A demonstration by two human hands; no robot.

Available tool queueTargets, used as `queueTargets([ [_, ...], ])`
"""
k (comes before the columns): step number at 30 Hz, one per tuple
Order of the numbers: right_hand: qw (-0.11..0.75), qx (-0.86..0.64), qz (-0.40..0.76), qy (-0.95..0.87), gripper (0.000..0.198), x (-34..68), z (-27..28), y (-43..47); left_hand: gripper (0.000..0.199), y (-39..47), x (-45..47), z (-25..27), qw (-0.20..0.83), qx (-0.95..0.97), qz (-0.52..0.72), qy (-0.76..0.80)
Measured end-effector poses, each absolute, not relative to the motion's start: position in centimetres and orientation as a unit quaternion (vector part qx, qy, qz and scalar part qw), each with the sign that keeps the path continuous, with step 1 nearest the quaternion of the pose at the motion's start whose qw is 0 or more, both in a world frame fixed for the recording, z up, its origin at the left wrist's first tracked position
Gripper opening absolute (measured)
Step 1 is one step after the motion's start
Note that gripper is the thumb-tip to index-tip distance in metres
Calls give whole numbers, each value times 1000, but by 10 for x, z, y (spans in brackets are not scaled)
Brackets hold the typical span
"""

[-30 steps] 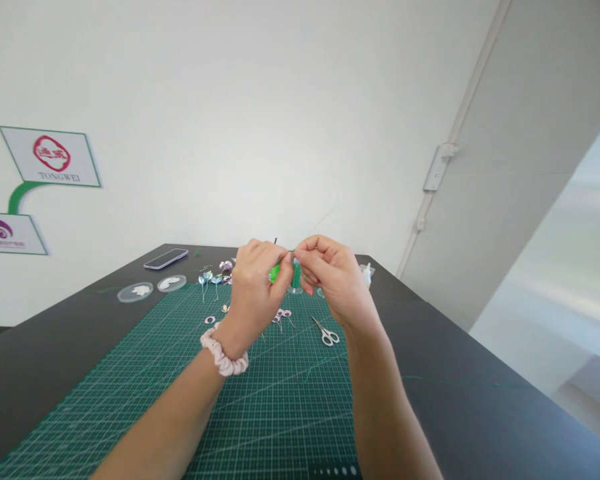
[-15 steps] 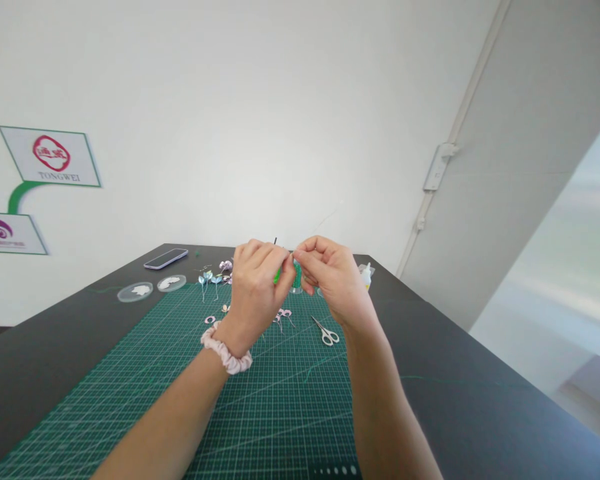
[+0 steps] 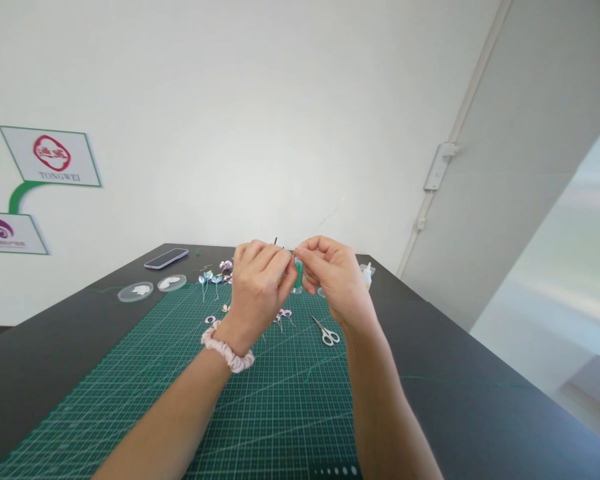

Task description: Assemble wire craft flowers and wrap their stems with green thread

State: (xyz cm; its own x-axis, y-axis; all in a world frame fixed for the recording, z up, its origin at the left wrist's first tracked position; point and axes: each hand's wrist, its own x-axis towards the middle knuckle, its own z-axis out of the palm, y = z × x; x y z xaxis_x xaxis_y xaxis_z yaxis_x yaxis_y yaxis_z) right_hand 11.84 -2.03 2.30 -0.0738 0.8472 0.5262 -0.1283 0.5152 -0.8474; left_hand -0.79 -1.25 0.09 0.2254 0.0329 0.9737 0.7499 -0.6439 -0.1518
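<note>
My left hand (image 3: 261,277), with a pink scrunchie (image 3: 227,348) at its wrist, is closed in a pinch above the green cutting mat (image 3: 275,407). Against its fingertips, my right hand (image 3: 333,277) pinches as well. Whatever is between the fingers is too small to make out. A short dark tip (image 3: 275,241) pokes up behind the left knuckles. A fine pale strand (image 3: 330,217) rises above the right hand; its lower end is hidden. Behind the fingertips stands a green spool (image 3: 299,275), partly covered. White-handled scissors (image 3: 329,337) lie on the mat below the right hand.
Blue petal pieces on wires (image 3: 210,279) and pink ones (image 3: 284,313) lie around the left hand. Two clear dishes with white contents (image 3: 136,292) and a phone (image 3: 167,259) are at the left. A glue bottle (image 3: 367,275) stands right, on the dark table (image 3: 460,373).
Both hands stay almost in place, still pinched together. The bright green bit behind the left hand is no longer visible. The fine strand has shifted slightly upward.
</note>
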Motion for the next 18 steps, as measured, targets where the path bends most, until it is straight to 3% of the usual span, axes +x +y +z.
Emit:
queueTargets([
  [5,616,-310,386,-612,17,118,24,-22,25,-12,-7,1,360,-703,-549,-274],
  [8,620,-310,380,-612,15,118,24,-22,23,-12,-6,0,303,-715,-566,-275],
  [11,625,-299,379,-614,15,119,24,-22,20,-14,-6,1,160,-731,-600,-282],
  [18,636,-268,380,-616,13,120,24,-24,31,-15,-8,5,-332,-693,-605,-208],
])
